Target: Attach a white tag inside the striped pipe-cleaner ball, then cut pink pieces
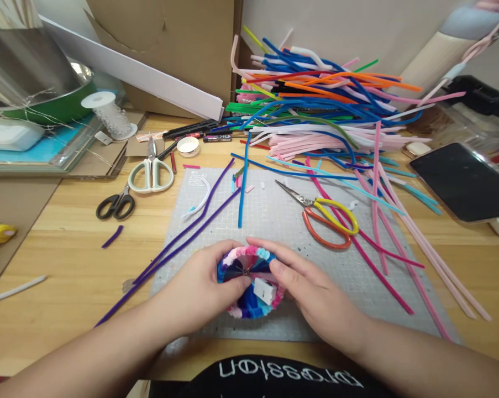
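Fuzzy round piece (249, 303), held over near edge of cutting mat (286, 330), nearer left corner than right. Likely light, soft, springy; easily bent out of shape. Best taken by thick rim, clear of white block (264, 290) within. Gripped at left rim by left hand (210, 282), with thumb laid inward; at right rim by right hand (305, 276), with thumb over edge.

Pale wood grain runs right across the bench (67, 243), and there's a grey mat (269, 215) lying flat over its middle! Over on the left, black-handled scissors (115, 205) sit right by the white-handled scissors (152, 176), a short purple piece (112, 236) just nearer the front. A white stick (17, 289) lies far left, a black marker (217, 138) behind the mat, and colourful fuzzy sticks (324, 105) pile up at the back!
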Demonstrator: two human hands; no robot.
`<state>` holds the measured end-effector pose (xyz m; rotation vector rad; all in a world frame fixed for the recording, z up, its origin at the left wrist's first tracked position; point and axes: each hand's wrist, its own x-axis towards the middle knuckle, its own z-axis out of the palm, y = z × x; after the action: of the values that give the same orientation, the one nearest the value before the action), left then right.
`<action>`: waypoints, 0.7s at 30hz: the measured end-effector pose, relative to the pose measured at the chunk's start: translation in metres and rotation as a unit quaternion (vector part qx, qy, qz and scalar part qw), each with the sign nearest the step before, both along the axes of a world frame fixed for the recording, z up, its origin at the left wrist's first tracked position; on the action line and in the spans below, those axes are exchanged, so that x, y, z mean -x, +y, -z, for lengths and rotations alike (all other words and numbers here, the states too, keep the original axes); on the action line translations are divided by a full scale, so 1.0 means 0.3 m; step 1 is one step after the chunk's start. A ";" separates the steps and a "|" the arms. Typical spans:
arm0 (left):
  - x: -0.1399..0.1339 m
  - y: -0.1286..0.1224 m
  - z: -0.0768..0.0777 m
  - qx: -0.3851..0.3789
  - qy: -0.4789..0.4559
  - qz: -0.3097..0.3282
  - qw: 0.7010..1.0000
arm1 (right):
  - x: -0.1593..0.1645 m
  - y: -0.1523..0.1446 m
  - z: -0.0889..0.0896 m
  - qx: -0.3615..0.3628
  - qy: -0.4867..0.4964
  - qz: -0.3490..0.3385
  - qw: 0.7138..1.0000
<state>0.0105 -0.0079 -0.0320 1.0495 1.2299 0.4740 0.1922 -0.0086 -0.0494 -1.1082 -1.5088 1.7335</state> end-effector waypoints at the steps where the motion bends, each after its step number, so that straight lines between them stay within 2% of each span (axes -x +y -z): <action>1: 0.001 0.000 0.001 0.002 0.010 0.005 1.000 | 0.000 0.000 -0.001 -0.011 -0.012 -0.001 1.000; 8: 0.005 -0.001 0.016 -0.025 0.060 0.030 0.997 | -0.003 -0.009 -0.002 -0.060 -0.032 -0.018 0.998; 14: 0.003 -0.004 0.026 -0.024 0.066 0.018 0.997 | -0.004 -0.007 -0.005 -0.063 -0.024 -0.035 0.997; 21: 0.009 0.000 0.025 -0.073 0.097 0.050 0.991 | -0.008 -0.006 -0.002 -0.078 -0.023 -0.038 0.996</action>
<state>0.0079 -0.0079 -0.0396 1.3000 1.3211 0.3962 0.1947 -0.0104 -0.0489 -1.0296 -1.7035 1.6181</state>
